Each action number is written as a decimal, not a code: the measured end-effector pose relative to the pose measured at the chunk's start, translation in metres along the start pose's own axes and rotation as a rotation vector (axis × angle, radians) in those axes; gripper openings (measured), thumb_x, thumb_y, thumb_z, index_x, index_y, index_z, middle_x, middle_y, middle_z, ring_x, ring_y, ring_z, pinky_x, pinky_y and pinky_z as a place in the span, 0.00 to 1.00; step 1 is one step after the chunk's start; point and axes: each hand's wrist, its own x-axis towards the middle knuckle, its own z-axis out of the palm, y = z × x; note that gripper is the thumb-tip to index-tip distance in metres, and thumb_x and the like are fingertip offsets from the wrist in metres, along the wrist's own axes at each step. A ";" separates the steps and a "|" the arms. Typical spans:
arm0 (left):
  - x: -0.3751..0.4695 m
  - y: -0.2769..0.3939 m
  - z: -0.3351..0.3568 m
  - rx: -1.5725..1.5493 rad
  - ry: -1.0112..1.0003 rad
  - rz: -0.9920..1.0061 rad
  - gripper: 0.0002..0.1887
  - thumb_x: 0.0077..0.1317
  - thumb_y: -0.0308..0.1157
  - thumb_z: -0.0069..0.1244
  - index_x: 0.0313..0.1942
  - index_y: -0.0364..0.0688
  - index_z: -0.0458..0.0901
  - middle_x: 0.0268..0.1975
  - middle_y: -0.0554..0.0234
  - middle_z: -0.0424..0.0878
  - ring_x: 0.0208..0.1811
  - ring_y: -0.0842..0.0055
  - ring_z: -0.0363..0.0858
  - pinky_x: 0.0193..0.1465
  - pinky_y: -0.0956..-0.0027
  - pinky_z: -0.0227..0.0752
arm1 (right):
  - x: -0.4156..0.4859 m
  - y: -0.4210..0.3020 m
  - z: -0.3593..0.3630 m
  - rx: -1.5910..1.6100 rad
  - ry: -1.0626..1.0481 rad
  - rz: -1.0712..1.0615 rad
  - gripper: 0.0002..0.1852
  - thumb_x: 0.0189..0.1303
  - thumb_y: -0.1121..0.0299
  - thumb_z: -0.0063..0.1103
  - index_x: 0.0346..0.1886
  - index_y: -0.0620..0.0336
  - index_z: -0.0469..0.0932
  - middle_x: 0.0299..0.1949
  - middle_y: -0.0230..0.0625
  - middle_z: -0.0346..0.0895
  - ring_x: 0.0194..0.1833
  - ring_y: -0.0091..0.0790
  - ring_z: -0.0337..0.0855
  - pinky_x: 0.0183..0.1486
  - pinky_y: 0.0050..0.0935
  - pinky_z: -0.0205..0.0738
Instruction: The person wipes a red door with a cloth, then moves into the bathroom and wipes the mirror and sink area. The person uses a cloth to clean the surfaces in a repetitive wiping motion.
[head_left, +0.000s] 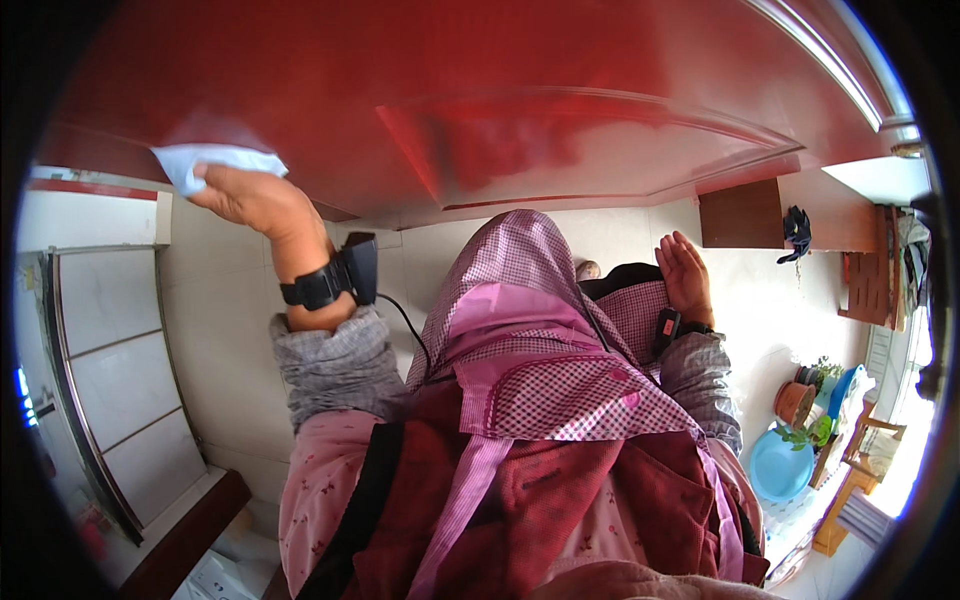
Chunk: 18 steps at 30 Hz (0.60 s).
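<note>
A glossy red door (330, 67) with a raised-edge panel fills the top of the head view. At the upper left, my left hand (251, 199) grips a pale white-blue cloth (225, 159), which lies against the lower-left part of the red surface. A black device is strapped round that wrist, with a cable running to my body. My right hand (684, 271) hangs beside the checked pink apron (559, 390), its fingers extended and nothing in it. Another small black device sits on the right wrist.
Light floor tiles (217, 330) stretch below the door. A brown wooden cabinet (739, 214) stands at the right, a dark cloth (796, 234) hanging near it. Further down are a blue basin (780, 465), a terracotta plant pot (793, 403) and wooden furniture. At left is a white-tiled surface (112, 337).
</note>
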 end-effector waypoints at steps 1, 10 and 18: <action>-0.006 -0.015 -0.004 -0.067 0.023 -0.135 0.31 0.80 0.50 0.31 0.71 0.34 0.56 0.75 0.43 0.58 0.70 0.58 0.66 0.74 0.55 0.60 | 0.000 0.000 -0.001 0.020 0.001 0.003 0.20 0.75 0.73 0.50 0.67 0.71 0.67 0.61 0.50 0.75 0.64 0.47 0.76 0.70 0.47 0.71; -0.057 -0.212 -0.090 -0.245 -0.448 -0.733 0.22 0.74 0.46 0.46 0.61 0.41 0.72 0.59 0.56 0.79 0.58 0.61 0.79 0.61 0.50 0.75 | -0.004 -0.004 0.000 0.067 -0.042 0.033 0.20 0.75 0.74 0.49 0.66 0.70 0.67 0.58 0.47 0.77 0.62 0.43 0.79 0.69 0.45 0.72; -0.062 -0.342 -0.111 0.751 -0.750 -0.264 0.25 0.56 0.30 0.63 0.55 0.38 0.77 0.57 0.56 0.81 0.51 0.62 0.83 0.49 0.52 0.79 | -0.007 -0.009 0.006 0.075 -0.028 0.052 0.19 0.75 0.73 0.49 0.66 0.69 0.68 0.58 0.48 0.77 0.61 0.43 0.80 0.69 0.46 0.73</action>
